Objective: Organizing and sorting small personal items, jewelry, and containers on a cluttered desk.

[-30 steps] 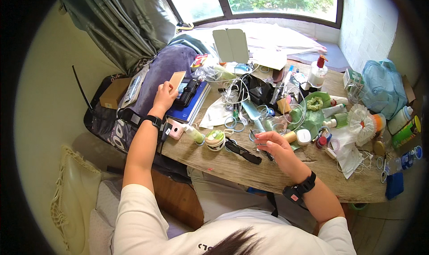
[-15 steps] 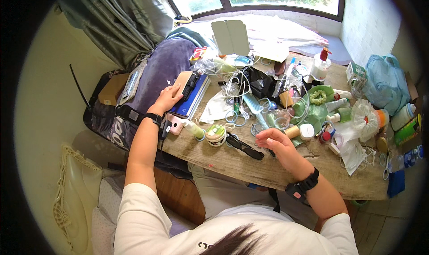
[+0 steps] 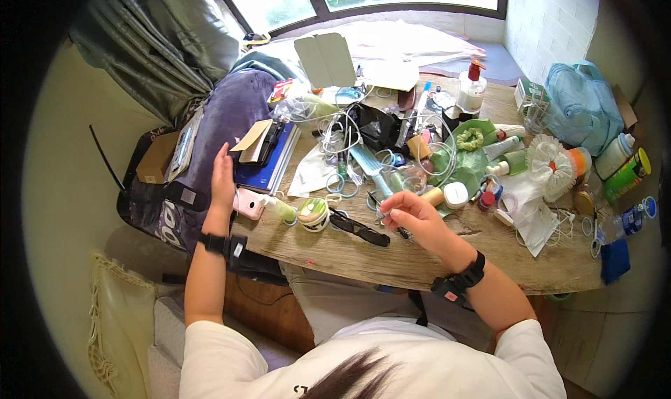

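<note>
My left hand (image 3: 222,179) is held edge-up beside the left side of a stack of books, fingers straight and together, holding nothing. On the stack's blue notebook (image 3: 286,149) lies a small black item with a tan cover (image 3: 253,134), which sits tilted. Just in front of the stack are a pink device (image 3: 248,203) and a pale green pump bottle (image 3: 278,208). My right hand (image 3: 418,223) hovers over the table's front part with loosely bent fingers and nothing visibly gripped. A thin dark object (image 3: 403,233) shows partly beneath it. Folded black sunglasses (image 3: 360,228) lie to its left.
A round green-and-white tub (image 3: 313,214) stands near the front edge. Cables, a blue comb (image 3: 368,162), a black bag (image 3: 375,127) and a green scrunchie (image 3: 470,139) clutter the middle. Behind stand a red-topped pump bottle (image 3: 472,90) and a folding mirror (image 3: 326,60).
My left hand has come off the top of the stack to its left side. The tan cover is now tilted up. My right hand stays near the sunglasses. The whole view has shifted.
</note>
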Tool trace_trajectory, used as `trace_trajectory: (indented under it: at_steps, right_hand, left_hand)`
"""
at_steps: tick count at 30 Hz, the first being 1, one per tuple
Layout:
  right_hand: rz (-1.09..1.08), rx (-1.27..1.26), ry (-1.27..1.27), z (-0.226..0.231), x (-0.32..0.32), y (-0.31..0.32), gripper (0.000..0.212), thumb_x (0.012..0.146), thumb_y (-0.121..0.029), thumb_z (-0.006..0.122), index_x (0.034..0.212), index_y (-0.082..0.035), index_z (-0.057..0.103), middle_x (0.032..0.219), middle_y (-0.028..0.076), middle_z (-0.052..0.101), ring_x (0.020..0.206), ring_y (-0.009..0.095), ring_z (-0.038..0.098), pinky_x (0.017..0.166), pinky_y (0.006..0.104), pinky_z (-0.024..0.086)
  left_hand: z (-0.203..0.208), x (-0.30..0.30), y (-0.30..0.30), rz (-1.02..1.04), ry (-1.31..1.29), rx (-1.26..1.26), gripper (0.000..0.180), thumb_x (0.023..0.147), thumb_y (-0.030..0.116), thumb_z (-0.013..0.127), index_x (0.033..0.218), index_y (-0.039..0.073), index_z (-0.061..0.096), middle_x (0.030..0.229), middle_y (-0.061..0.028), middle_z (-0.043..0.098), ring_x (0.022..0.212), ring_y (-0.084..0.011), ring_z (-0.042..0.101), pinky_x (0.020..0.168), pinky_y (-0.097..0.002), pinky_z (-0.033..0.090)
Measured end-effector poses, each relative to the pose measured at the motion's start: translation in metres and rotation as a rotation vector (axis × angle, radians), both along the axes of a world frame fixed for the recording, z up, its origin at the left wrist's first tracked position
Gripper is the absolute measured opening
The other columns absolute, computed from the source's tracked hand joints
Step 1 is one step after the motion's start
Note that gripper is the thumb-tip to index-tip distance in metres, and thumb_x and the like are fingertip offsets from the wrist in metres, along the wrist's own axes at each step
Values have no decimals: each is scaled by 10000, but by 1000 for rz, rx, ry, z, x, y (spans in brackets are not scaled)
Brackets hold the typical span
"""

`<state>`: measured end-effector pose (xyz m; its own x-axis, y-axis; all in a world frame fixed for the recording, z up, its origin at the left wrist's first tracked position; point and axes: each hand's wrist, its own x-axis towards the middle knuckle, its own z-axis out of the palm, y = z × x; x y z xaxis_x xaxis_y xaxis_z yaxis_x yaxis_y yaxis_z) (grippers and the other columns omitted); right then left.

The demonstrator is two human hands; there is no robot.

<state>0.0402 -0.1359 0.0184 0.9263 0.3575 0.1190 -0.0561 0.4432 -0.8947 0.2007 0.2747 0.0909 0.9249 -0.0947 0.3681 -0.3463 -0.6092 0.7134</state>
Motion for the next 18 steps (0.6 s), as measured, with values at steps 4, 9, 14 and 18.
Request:
trace_trajectory:
  at_steps: [4, 9, 14, 18]
  right_hand:
    - [-317, -41, -121, 19, -4, -10, 236, 900, -58, 544, 1135, -33, 540, 1088, 53, 549, 883, 91, 600, 690, 217, 485]
    - [-576, -250, -203, 20, 3, -16, 329, 855, -34, 573, 1180, -64, 537, 1306, 128, 414, 832, 117, 627, 649, 232, 491]
    - [-570, -737, -194, 33, -3, -20, 436, 820, -104, 637, 1241, -89, 523, 1242, 127, 507, 713, 142, 626, 662, 271, 513]
    - [-516, -1008, -323, 22, -4, -14, 401, 805, -177, 657, 1184, -114, 542, 1120, 114, 589, 858, 265, 613, 782, 374, 504]
  left_hand:
    - [-7, -55, -21, -35, 59, -495, 562, 1015, 419, 289, 1426, 37, 288, 1467, -185, 324, 1381, -264, 283, 1137, -374, 187]
    - [-42, -105, -49, -3, 14, -536, 700, 976, 560, 265, 1457, 61, 169, 1490, -202, 259, 1395, -296, 240, 1145, -402, 167]
    - [-71, -122, -69, 54, -7, -518, 813, 928, 636, 322, 1459, 63, 94, 1474, -210, 251, 1372, -288, 261, 1134, -385, 176]
    - [-90, -122, -77, 26, -33, -558, 840, 913, 615, 424, 1445, 47, 107, 1399, -161, 328, 1293, -245, 334, 1096, -357, 224]
